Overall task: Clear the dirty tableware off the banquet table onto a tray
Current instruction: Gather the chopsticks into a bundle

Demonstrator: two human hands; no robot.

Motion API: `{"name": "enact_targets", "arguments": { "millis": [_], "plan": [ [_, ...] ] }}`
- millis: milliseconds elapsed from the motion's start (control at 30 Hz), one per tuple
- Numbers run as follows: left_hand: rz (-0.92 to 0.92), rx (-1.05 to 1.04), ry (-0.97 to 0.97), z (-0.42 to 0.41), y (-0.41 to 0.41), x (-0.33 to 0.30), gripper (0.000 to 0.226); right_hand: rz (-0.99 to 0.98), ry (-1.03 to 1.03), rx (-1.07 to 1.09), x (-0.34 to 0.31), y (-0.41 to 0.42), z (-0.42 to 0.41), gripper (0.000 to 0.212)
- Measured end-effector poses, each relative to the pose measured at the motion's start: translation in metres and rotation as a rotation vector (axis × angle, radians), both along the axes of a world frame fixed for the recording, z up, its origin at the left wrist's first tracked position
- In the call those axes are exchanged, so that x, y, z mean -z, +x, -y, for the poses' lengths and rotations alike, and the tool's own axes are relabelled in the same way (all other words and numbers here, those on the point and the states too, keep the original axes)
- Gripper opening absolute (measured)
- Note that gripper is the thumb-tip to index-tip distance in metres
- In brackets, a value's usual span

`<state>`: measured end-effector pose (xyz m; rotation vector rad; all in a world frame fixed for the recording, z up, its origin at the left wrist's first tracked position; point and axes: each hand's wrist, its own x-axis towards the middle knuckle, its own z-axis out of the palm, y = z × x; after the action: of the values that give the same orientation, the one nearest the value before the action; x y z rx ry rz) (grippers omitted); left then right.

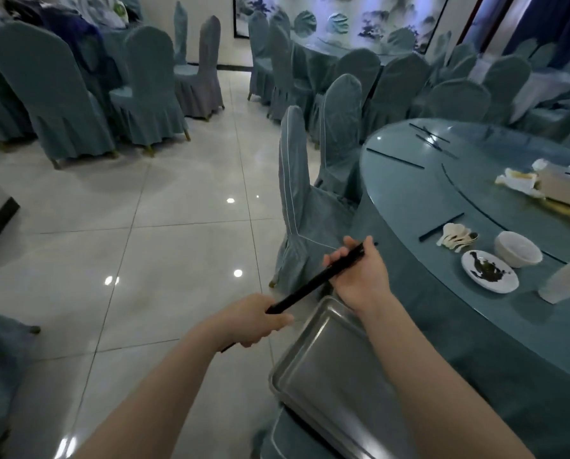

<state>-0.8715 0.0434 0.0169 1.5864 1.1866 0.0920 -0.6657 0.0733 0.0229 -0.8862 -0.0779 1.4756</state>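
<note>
1. We note both hands gripping one bundle of long black chopsticks (313, 283), held slantwise in the air above the near corner of the tray.
2. The left hand (255, 321) is curled round the lower end of the bundle; the right hand (356, 276) is closed round the upper end, fingers wrapped over it.
3. The rectangular stainless-steel tray (326, 369) rests on a covered chair seat just beside the table edge, under the right forearm. It holds nothing that we can see.
4. On the round teal-clothed banquet table (442, 293) we record, near its edge: a small white saucer with dark food residue (489, 271), a white round bowl (518, 249) just beside it, a cluster of white ceramic spoons (455, 238), and a frosted plastic cup lying tilted (566, 279).
5. Single black chopsticks (440, 226) lie at several points around the table's rim.
6. Crumpled white napkins (518, 182) and a pale box sit on the inner turntable.
7. A teal fabric-covered chair (305, 207) stands against the table, beyond the hands.
</note>
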Motion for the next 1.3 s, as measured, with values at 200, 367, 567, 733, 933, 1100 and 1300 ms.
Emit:
{"name": "enact_targets", "arguments": {
  "millis": [200,367,567,733,933,1100,1300],
  "plan": [
    [-0.054,-0.001,0.05,-0.08,-0.091,-0.005,0.034,-0.059,0.004,0.095,0.0,-0.087,-0.077,0.049],
    [-0.119,0.045,0.063,-0.138,-0.119,0.006,0.036,0.101,-0.013,0.338,0.004,-0.096,-0.119,0.026],
    [-0.175,0.163,0.197,-0.218,-0.095,0.015,0.032,0.659,-0.13,0.243,0.032,-0.068,-0.163,0.033],
    [-0.264,0.302,0.375,-0.307,-0.066,0.012,0.023,0.839,-0.118,0.169,0.046,-0.043,-0.235,0.031],
    [-0.24,0.37,0.412,-0.41,-0.017,0.004,0.021,0.774,-0.115,0.25,0.05,0.004,-0.312,0.026],
    [-0.093,0.271,0.295,-0.472,0.028,0.012,0.026,0.783,-0.261,0.397,0.065,0.054,-0.332,0.02],
    [-0.018,0.287,0.176,-0.553,0.1,0.02,0.027,0.842,-0.499,0.57,0.092,0.113,-0.339,0.023]
  ]
}}
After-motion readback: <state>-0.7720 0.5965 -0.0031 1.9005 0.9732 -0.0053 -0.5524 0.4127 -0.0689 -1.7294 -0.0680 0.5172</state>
